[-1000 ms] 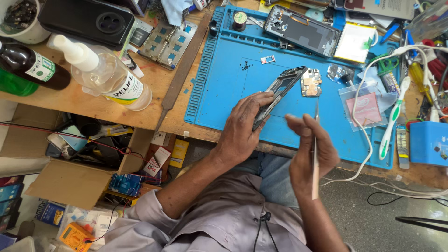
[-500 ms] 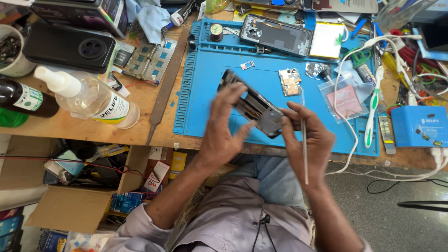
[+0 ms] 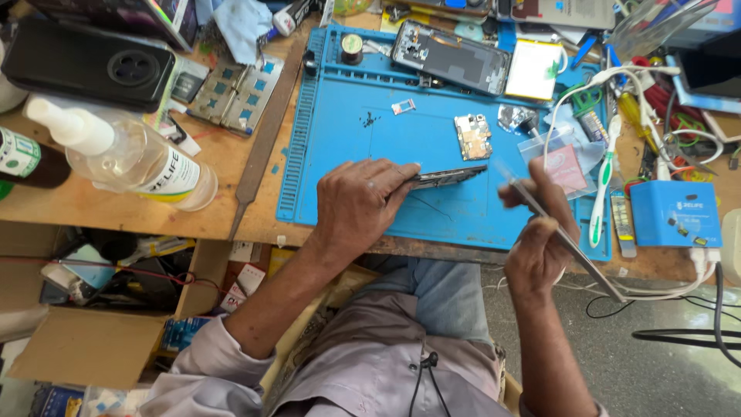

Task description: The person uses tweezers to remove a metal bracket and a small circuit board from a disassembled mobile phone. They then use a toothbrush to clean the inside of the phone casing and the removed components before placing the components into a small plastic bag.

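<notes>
Left hand [image 3: 363, 205] fingers clamped on phone frame [image 3: 448, 177], right hand [image 3: 540, 239] fingers pinching tweezers [image 3: 567, 239] — just beside

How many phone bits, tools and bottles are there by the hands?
Phone parts: 3 – phone frame in left hand, opened phone, circuit board
Tools: 2 – tweezers in right hand, toothbrush
Bottles: 2 – clear bottle, dark bottle
Total: 7
</notes>
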A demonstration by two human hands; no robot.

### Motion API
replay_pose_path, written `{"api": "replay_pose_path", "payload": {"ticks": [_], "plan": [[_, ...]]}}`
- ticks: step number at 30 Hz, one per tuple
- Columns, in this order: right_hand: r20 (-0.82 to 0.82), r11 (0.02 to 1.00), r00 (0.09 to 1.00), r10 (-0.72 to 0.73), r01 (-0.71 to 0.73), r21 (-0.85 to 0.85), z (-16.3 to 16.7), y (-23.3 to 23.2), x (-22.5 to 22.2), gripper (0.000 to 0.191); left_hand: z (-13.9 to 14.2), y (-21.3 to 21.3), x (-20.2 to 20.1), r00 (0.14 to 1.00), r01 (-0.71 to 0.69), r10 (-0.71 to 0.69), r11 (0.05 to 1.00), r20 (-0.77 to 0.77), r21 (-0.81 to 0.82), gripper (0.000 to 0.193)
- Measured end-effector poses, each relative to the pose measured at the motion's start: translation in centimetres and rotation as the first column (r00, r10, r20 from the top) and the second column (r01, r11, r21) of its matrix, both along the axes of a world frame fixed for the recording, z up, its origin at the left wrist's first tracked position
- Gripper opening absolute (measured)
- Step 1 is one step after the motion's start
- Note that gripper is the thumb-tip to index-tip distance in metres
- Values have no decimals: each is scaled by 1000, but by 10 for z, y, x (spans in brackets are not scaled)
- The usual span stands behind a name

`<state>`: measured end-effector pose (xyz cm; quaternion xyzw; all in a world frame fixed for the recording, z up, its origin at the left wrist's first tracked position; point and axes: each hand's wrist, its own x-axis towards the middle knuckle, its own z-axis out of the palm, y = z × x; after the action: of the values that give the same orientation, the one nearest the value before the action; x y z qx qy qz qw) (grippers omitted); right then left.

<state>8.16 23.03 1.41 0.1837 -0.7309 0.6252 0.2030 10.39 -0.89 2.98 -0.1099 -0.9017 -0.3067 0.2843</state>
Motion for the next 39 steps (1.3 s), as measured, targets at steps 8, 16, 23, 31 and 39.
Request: {"api": "replay_pose_path", "payload": {"ticks": [8, 16, 23, 31, 39], "plan": [[-99, 995, 991, 94, -91, 35, -13, -22, 6, 17, 4, -2, -12, 992, 25, -36, 996, 118, 91, 20], [-164, 988, 986, 11, 14, 155, 3, -43, 5, 16, 5, 0, -12, 988, 28, -50, 988, 147, 151, 17], [-156, 988, 987, 42, -18, 155, 2, -47, 4, 16, 4, -1, -12, 988, 45, -70, 984, 141, 170, 18], [-190, 979, 982, 17, 23, 203, 2, -50, 7, 17, 0, -1, -14, 981, 37, -69, 984, 183, 172, 16], [-144, 986, 989, 28, -3, 169, 4, -50, 7, 13, -1, 0, -13, 988, 43, -63, 989, 141, 143, 17]]}}
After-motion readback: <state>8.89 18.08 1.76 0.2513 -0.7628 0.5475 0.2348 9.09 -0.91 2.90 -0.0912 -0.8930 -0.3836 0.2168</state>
